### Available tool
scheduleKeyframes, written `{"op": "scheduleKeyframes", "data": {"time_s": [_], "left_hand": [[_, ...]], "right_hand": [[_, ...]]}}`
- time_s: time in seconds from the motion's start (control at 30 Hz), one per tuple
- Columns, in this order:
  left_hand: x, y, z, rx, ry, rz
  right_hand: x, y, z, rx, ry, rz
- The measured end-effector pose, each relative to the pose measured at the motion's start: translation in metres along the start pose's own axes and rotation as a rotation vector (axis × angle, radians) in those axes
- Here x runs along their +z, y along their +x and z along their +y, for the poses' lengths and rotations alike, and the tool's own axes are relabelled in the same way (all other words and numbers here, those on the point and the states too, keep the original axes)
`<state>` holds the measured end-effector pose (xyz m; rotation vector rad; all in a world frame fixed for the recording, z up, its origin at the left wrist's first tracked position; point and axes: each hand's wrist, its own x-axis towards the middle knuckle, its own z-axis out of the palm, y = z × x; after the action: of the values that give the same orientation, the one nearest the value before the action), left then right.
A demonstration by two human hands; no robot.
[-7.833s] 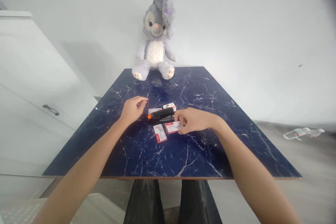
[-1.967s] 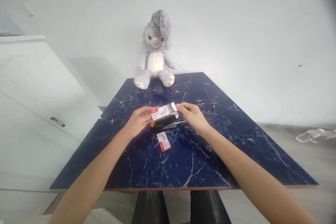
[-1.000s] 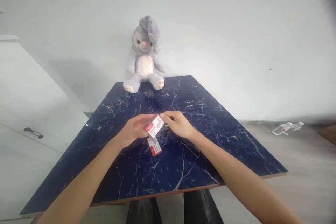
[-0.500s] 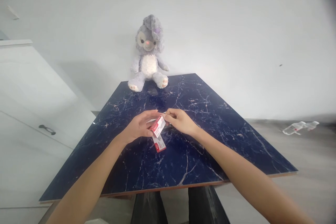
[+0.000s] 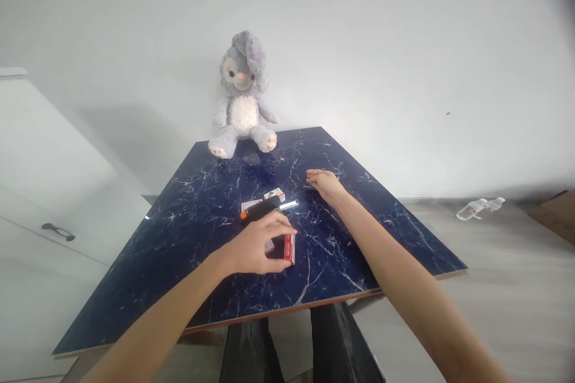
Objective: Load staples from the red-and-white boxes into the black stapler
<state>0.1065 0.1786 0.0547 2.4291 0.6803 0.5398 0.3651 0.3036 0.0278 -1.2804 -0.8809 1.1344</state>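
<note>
Below frame centre, now pinching red-and-white box (image 5: 290, 249) in left hand (image 5: 254, 246) alone, with right hand (image 5: 324, 183) drawn off up-right, fingers curled, cannot tell if gripping anything, leaving one-handed control.

Free lane on tabletop (image 5: 330, 245) btwn L hand (image 5: 256, 245) and R forearm (image 5: 363, 221). More room past R hand (image 5: 324, 184) twd far right corner, also out left beyond L forearm (image 5: 179, 299). Mid-tbl blocked: stapler (image 5: 264, 209), silvery end sticking out twd R hand, w/ small boxes (image 5: 275, 194) close behind. L hand + red box (image 5: 290, 249) crowd its near side. Far end, left part — plush toy (image 5: 242, 96) sits tall, legs spread.
</note>
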Motion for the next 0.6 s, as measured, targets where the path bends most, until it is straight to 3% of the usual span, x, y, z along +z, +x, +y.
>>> {"op": "scheduleKeyframes", "data": {"time_s": [0.23,0.37,0.6], "left_hand": [[0.001,-0.001,-0.005,0.049,0.283,-0.036],[0.0,-0.001,-0.012,0.102,0.252,-0.047],[0.015,0.003,-0.017,0.188,0.223,0.035]], "right_hand": [[0.011,-0.01,0.007,0.001,-0.024,-0.198],[0.01,-0.004,0.013,-0.011,-0.138,-0.242],[-0.005,0.011,0.024,-0.02,-0.212,-0.335]]}}
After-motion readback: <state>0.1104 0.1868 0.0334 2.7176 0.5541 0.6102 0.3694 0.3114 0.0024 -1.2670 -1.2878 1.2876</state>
